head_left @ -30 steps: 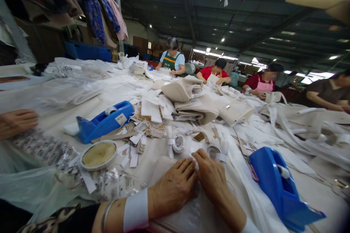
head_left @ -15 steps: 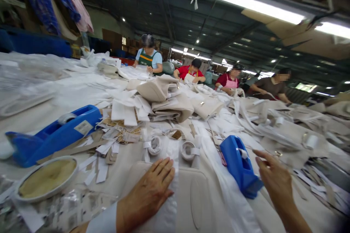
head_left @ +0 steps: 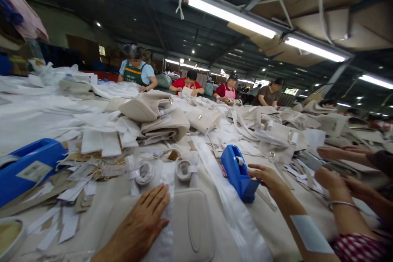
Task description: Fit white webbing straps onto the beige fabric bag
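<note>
My left hand (head_left: 144,217) lies flat, fingers stretched out, on a beige bag panel (head_left: 193,225) with a rounded flap seam. Under its fingers runs a white translucent plastic strip (head_left: 167,204). Beyond the panel lie two wrapped strap coils, a left coil (head_left: 144,172) and a right coil (head_left: 184,170). My right hand (head_left: 270,182) reaches to the near end of a blue tape dispenser (head_left: 238,174), index finger extended and the other fingers partly hidden. Whether it touches the tape cannot be made out. A pale patch (head_left: 311,233) sits on my right forearm.
Another blue tape dispenser (head_left: 33,168) stands at left beside paper tags (head_left: 70,217) and a dish (head_left: 12,233). Folded beige bags (head_left: 166,125) are heaped ahead. A co-worker's arms (head_left: 346,200) reach in from the right. Several people work across the table.
The view has swung right, bringing a co-worker's arms into sight. My right hand has moved closer to the tape dispenser. My left hand stays flat on the panel.
</note>
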Demonstrator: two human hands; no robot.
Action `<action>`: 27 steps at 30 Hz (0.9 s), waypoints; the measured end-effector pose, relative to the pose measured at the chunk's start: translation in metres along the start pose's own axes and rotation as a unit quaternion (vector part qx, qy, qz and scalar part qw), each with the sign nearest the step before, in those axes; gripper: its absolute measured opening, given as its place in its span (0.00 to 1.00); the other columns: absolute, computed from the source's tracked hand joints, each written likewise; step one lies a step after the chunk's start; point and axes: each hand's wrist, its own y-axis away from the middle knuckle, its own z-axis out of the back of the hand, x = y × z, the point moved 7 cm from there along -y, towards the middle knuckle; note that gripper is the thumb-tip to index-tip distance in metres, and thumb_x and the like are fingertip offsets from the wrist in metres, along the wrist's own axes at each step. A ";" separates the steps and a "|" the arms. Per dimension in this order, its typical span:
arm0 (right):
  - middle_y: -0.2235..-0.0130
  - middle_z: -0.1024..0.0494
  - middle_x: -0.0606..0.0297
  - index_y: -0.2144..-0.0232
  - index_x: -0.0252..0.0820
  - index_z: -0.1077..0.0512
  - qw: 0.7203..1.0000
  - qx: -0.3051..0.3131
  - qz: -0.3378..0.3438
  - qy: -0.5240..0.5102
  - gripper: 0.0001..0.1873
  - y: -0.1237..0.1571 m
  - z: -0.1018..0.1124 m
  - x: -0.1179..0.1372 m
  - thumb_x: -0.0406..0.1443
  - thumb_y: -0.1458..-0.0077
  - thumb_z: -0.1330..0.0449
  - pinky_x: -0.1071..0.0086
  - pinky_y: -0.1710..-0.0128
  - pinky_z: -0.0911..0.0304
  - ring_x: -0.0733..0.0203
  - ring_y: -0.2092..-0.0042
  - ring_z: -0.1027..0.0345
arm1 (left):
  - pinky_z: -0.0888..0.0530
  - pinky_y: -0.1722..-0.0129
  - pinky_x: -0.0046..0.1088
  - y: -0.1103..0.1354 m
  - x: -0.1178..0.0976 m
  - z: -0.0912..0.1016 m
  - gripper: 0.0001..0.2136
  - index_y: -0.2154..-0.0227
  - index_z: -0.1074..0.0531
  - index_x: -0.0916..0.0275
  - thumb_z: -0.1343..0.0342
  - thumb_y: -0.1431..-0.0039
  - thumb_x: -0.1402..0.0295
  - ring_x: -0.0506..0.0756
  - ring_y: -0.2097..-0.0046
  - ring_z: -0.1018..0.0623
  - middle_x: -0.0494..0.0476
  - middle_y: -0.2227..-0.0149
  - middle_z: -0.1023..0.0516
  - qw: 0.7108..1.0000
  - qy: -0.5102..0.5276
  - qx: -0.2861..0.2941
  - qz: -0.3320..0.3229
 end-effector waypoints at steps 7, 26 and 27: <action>0.78 0.31 0.72 0.62 0.37 0.27 0.988 -0.092 0.082 -0.091 0.28 0.020 0.012 0.014 0.44 0.68 0.32 0.69 0.71 0.43 0.63 0.73 0.37 | 0.28 0.44 0.34 -0.006 -0.002 0.008 0.21 0.42 0.33 0.62 0.46 0.37 0.63 0.60 0.41 0.28 0.61 0.40 0.29 0.998 -0.035 -0.029 -0.033; 0.74 0.27 0.67 0.72 0.38 0.23 0.982 -0.181 -0.026 -0.051 0.29 0.067 0.027 -0.099 0.53 0.74 0.33 0.67 0.71 0.42 0.62 0.73 0.40 | 0.32 0.43 0.40 -0.004 -0.002 0.001 0.22 0.41 0.35 0.65 0.47 0.37 0.65 0.62 0.39 0.30 0.64 0.38 0.31 0.998 -0.040 -0.015 -0.040; 0.75 0.27 0.67 0.73 0.39 0.23 0.984 -0.178 -0.021 -0.022 0.27 0.070 0.031 -0.096 0.52 0.73 0.33 0.66 0.70 0.43 0.61 0.73 0.40 | 0.32 0.42 0.41 -0.003 -0.002 0.000 0.22 0.41 0.35 0.64 0.47 0.36 0.65 0.62 0.39 0.31 0.64 0.38 0.32 0.999 -0.033 -0.009 -0.032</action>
